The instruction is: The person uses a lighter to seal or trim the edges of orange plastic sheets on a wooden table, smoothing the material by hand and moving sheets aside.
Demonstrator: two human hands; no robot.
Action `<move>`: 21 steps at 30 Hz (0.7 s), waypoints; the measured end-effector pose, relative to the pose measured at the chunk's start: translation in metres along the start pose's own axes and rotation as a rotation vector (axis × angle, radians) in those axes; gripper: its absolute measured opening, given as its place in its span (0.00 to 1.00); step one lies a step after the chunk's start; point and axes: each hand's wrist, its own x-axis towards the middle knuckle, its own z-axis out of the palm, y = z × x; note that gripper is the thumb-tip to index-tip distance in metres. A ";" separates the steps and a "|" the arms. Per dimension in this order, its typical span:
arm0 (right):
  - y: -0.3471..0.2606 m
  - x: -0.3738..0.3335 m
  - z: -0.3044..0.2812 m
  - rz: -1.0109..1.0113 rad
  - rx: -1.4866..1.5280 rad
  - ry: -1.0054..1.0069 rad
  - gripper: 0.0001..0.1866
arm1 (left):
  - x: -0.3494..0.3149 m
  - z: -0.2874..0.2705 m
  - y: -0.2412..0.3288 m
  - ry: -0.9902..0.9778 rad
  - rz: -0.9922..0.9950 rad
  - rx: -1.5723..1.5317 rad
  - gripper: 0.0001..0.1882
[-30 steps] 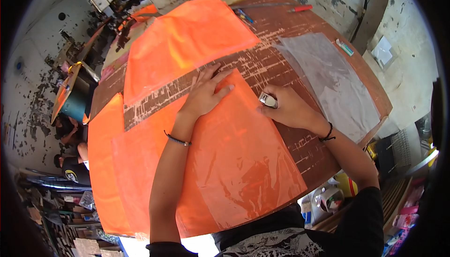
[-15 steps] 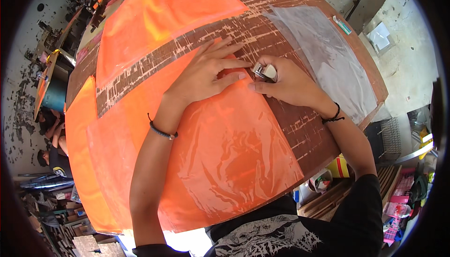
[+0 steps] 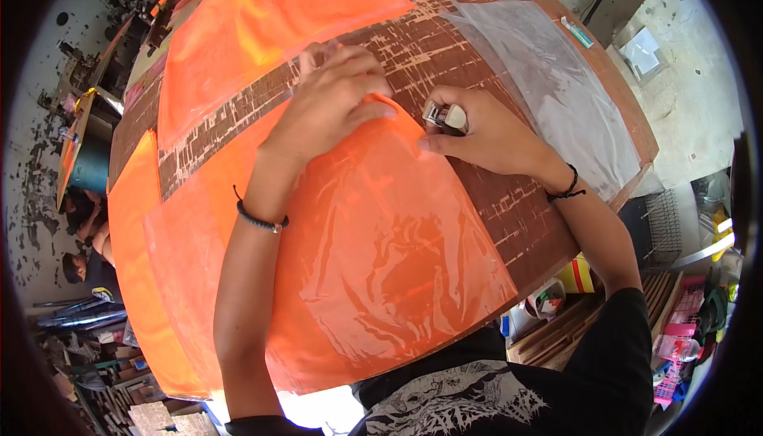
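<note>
An orange fabric sheet point(image 3: 238, 174) lies in front of me with a glossy clear plastic sheet point(image 3: 397, 237) over its near part. At the far edge my left hand point(image 3: 338, 98) is closed, fingers curled and thumb pressing on the lifted edge of the orange fabric. My right hand point(image 3: 497, 134) grips a small stapler point(image 3: 447, 118) with metal jaws and a cream end, just right of the far right corner. The right thumb rests by that corner. The stapler's jaws point toward the left hand and stand apart from the fabric edge.
Another orange sheet point(image 3: 278, 23) covers the far left of the scratched brown table point(image 3: 497, 213). Loose clear plastic sheets point(image 3: 548, 94) lie at the right, beside a small green-and-white tube point(image 3: 578, 32). A wire basket point(image 3: 661, 225) and wood strips are below the table's right edge. A person point(image 3: 95, 265) sits at far left.
My left hand has drawn left and its spread fingers have curled, lifting the fabric's far edge. The stapler has shifted slightly left in my right hand, and the gap between the hands has widened.
</note>
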 end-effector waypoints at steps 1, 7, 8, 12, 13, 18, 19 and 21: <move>0.002 0.000 0.002 0.009 0.018 -0.001 0.11 | -0.002 -0.002 -0.004 0.061 0.005 0.081 0.08; -0.002 0.001 0.005 0.002 0.010 -0.004 0.11 | -0.016 -0.006 -0.036 0.227 -0.128 0.124 0.13; -0.002 0.002 0.005 0.000 0.009 -0.016 0.11 | -0.018 -0.004 -0.042 0.274 -0.142 0.109 0.12; -0.006 0.003 0.006 -0.007 0.015 -0.013 0.11 | -0.020 0.008 -0.056 0.204 -0.355 -0.521 0.10; -0.007 0.002 0.005 0.012 0.005 -0.008 0.11 | -0.020 0.011 -0.056 0.236 -0.391 -0.699 0.09; -0.005 0.003 0.005 0.043 -0.009 -0.007 0.11 | -0.018 0.015 -0.055 0.373 -0.538 -0.794 0.13; -0.004 0.003 0.005 0.021 -0.012 -0.001 0.11 | -0.019 0.012 -0.055 0.269 -0.558 -0.746 0.14; -0.003 0.003 0.005 0.025 -0.016 -0.002 0.11 | -0.019 0.015 -0.057 0.167 -0.580 -0.702 0.16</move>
